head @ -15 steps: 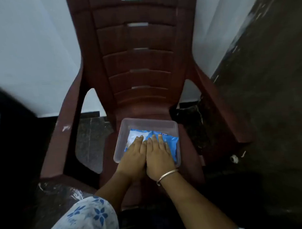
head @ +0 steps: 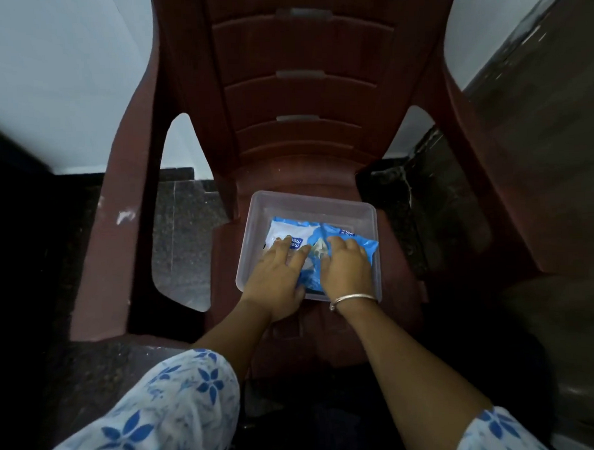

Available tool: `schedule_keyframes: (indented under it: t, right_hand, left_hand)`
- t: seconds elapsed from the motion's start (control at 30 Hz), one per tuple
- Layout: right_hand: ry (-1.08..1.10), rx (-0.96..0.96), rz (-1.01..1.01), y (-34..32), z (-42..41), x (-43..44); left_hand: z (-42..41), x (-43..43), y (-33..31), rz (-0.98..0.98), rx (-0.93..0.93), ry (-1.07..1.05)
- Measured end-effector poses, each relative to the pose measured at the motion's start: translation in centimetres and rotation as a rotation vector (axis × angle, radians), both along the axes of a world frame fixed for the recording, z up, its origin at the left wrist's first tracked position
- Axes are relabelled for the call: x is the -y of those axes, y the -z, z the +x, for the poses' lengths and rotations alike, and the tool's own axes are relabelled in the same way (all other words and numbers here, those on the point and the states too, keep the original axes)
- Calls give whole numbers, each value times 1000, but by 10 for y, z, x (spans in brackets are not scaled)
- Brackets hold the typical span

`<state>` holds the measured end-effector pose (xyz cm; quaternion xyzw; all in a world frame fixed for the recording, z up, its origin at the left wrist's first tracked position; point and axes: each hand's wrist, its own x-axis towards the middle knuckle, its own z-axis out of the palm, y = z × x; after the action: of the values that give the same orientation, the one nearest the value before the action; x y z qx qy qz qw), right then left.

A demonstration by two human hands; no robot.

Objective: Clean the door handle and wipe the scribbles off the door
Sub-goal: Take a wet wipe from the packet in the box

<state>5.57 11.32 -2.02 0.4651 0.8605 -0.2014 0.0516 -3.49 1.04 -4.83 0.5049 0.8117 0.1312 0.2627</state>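
A blue and white wet wipes pack (head: pixel 339 231) lies in a clear plastic tray (head: pixel 308 201) on the seat of a maroon plastic chair (head: pixel 301 90). My left hand (head: pixel 277 276) presses flat on the left half of the pack, fingers fairly straight. My right hand (head: pixel 346 268), a metal bangle on its wrist, sits on the right half with its fingers curled. A small crumpled white wipe (head: pixel 318 250) sticks up between the two hands, and my right hand pinches it at the thumb side. No door or door handle is in view.
The chair's armrests (head: pixel 120 210) flank the tray on both sides. A white wall (head: pixel 48 82) stands behind the chair and a dark speckled floor (head: pixel 181 235) lies below. My blue-flowered sleeves fill the bottom of the view.
My hands lay side by side, touching, flat on the pack. They have since parted, my right fingers have curled, and a white wipe shows between them. The camera has moved closer to the chair.
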Motion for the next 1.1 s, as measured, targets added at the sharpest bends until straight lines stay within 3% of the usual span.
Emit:
schedule_keyframes:
  t: [0.37,0.73,0.87,1.1]
  right_hand:
    - [119,-236,-60,16,-12,0]
    - [880,-904,-541,6,-15,-18]
    - [935,-1015,-551,-12,-12,-27]
    - [888,-1234,-960,-63,0,-30]
  left_hand:
    - [2,-1,11,-25,-42,20]
    - [5,-1,14,-43,-34,-70]
    - [10,-7,4,-37,-18,-120]
    - [18,-45,-73,495,546,-415]
